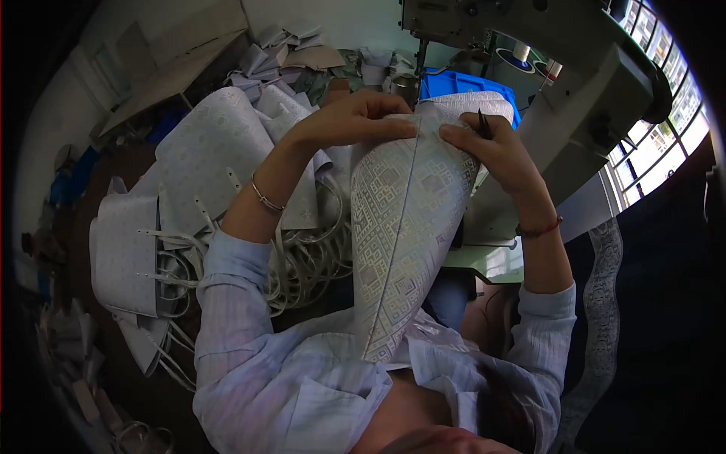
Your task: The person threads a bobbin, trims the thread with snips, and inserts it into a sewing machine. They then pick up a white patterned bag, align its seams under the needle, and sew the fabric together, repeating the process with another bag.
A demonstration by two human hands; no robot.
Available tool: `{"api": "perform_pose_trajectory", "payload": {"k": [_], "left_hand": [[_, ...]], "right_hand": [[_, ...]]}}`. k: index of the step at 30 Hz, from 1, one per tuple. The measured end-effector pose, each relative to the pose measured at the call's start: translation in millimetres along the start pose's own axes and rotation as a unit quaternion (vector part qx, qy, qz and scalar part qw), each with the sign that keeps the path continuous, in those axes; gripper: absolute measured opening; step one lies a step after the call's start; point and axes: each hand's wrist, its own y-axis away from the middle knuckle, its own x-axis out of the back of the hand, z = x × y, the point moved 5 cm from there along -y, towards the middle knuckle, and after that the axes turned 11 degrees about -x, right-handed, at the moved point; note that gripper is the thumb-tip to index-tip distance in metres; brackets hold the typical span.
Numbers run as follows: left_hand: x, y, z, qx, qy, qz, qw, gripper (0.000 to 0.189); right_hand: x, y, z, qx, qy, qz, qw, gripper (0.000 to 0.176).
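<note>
A long pale silver-white patterned panel (408, 219), with a seam line down its middle, stretches from under the sewing machine (484, 30) toward my chest. My left hand (359, 119) pinches its far end left of the seam, near the machine's needle area. On the right side of that end, my right hand (495, 151) presses the panel between thumb and fingers. A dark pointed tool (482, 125) sticks up from my right hand; its kind cannot be made out. The panel's far part curls over beyond my fingers.
To the left lies a pile of pale bag pieces (212, 136) with looped white straps (310, 257). Behind the machine sits a blue crate (469, 82). Thread spools (522, 51) stand at the back right. A patterned strip (603, 303) hangs at right, below a barred window (665, 98).
</note>
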Motion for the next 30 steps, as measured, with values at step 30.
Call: {"api": "perform_pose_trajectory", "payload": {"k": [30], "left_hand": [[59.1, -40.6, -42.1, -0.122, -0.072, 0.248, 0.958, 0.014]], "right_hand": [[20.1, -88.7, 49.7, 0.007, -0.052, 0.149, 0.987, 0.033]]}}
